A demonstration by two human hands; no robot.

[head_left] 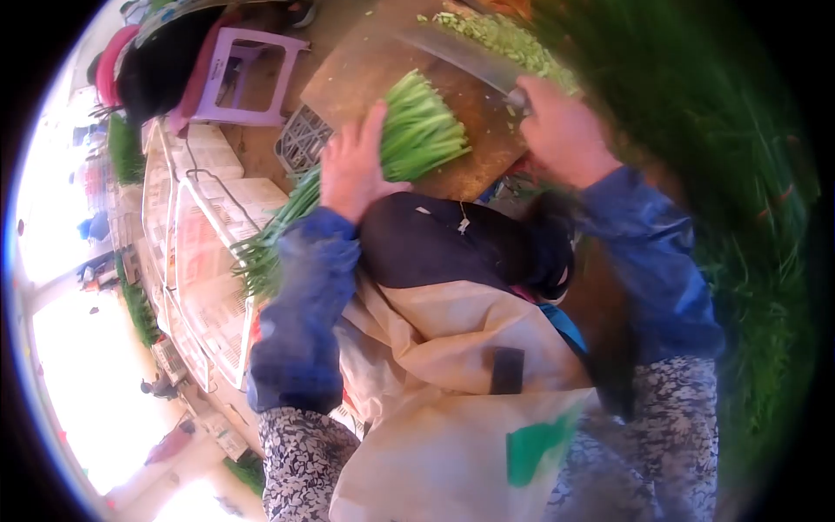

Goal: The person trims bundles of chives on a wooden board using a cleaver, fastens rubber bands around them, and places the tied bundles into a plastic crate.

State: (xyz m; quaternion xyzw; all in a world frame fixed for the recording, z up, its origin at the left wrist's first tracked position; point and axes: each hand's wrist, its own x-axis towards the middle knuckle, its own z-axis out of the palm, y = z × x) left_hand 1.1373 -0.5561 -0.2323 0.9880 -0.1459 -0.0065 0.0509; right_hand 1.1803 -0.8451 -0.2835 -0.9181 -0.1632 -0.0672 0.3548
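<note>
A thick bunch of long green stalks (424, 130) lies across a brown board (357, 74), its cut ends toward the right and its leafy ends trailing down to the left. My left hand (352, 170) is on the bunch, thumb and fingers pressed round it. In my right hand (564, 130) is the handle of a knife (461, 59), whose long blade lies over the board, pointing up and left, apart from the bunch. Chopped green pieces (509, 42) lie along the board's far edge, beyond the blade.
A purple stool (248, 116) stands at the upper left, beside a seated person (165, 65). A grey plastic crate (302, 139) sits left of the board. White crates (217, 204) are farther left. A large mass of greens (739, 174) fills the right side.
</note>
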